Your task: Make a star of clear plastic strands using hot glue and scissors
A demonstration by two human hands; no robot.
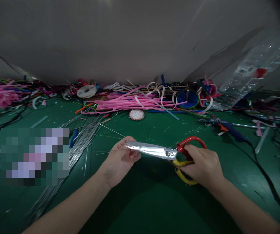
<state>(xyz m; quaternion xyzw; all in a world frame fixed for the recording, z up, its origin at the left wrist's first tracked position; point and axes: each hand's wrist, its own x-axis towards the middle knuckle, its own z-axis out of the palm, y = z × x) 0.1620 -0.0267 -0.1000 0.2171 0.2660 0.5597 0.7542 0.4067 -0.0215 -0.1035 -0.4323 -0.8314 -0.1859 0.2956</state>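
Note:
My right hand (205,164) grips large metal scissors (157,151) by their red and yellow handles. The blades lie nearly together and point left, their tips at the fingers of my left hand (120,162). Curled fingers of that hand pinch thin wires (112,130), which stick out to the left. How many wires are held, and whether the blades touch them, I cannot tell. A loose bundle of long silvery wires (81,144) lies on the green table (154,201) to the left of my left hand.
Along the back lie pink stems (127,103), a white spool (86,91) and a small dish of white bits (136,114). A blue glue gun (230,130) with a black cord lies right, before a clear plastic bottle (247,74). A blurred patch covers something at left.

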